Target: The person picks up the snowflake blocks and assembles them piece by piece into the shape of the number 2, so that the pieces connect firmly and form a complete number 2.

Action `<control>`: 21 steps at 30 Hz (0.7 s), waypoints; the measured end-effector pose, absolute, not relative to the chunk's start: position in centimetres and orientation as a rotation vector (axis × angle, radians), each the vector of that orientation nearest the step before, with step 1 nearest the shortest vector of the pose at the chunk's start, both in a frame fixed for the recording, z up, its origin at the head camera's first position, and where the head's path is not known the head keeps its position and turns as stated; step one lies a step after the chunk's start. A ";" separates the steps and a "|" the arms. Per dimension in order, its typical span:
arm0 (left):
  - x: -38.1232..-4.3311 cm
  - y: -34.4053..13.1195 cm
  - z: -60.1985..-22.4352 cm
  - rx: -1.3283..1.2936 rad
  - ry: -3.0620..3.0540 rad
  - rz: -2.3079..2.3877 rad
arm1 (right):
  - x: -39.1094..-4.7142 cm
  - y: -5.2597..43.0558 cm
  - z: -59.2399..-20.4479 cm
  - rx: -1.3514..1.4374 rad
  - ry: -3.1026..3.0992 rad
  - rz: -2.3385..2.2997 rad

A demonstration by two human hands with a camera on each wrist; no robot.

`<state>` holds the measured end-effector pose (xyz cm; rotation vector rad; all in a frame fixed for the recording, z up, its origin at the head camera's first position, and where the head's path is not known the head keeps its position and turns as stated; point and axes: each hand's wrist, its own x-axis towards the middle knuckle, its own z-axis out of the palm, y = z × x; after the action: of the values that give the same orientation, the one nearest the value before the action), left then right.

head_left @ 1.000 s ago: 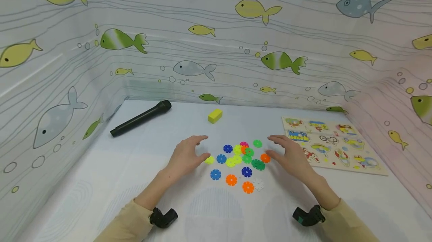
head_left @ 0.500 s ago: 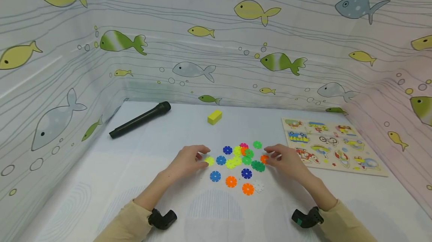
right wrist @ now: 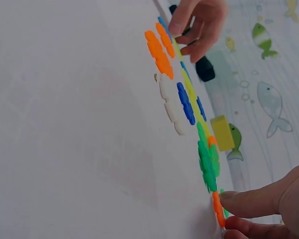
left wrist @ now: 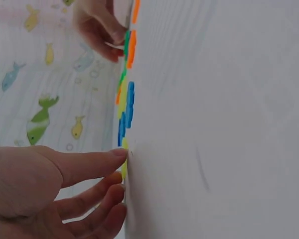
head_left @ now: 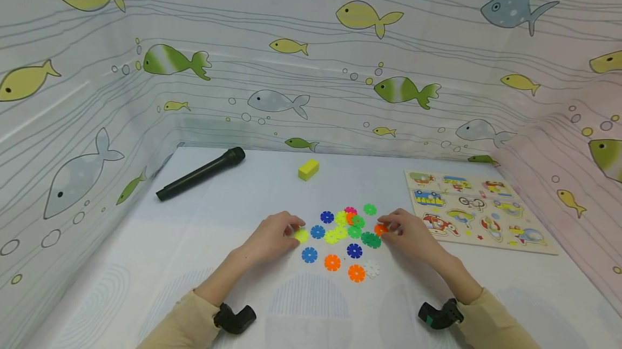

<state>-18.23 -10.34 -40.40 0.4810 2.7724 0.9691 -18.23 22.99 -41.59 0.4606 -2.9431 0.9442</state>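
Notched plastic snowflake discs in several colours lie flat in a loose cluster on the table. At the left edge of the cluster, my left hand (head_left: 272, 238) has thumb and fingers bent at a yellow disc (head_left: 302, 236), pinching its rim. Across from it, my right hand (head_left: 409, 233) pinches an orange disc (head_left: 381, 229). In the right wrist view the thumb touches that orange disc (right wrist: 218, 209), with a fingertip at its edge. Both discs are flat on the cloth. Between the hands lie blue discs (head_left: 309, 255), green discs (head_left: 371, 239) and a white disc (head_left: 371, 268).
A black microphone (head_left: 200, 174) lies at the back left. A yellow block (head_left: 308, 169) stands behind the discs. To the right is a wooden picture puzzle board (head_left: 478, 211). Fish-printed cloth walls (head_left: 311, 68) rise at the back and both sides.
Both hands have come down onto the table, and their thumbs and fingers have closed in on the yellow disc and the orange disc. The other discs look unmoved.
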 end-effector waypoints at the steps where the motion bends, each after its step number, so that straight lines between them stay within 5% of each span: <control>1: -18.2 -10.3 -40.5 0.485 2.776 0.961 | -18.3 23.0 -41.6 0.466 -2.941 0.943; 21: -17.9 -10.1 -40.4 0.510 2.778 0.893 | -18.5 23.0 -42.5 0.485 -2.947 0.895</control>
<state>-17.87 -10.15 -40.37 0.5098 2.7783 0.8926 -18.55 23.03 -42.53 0.4846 -2.9469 0.8954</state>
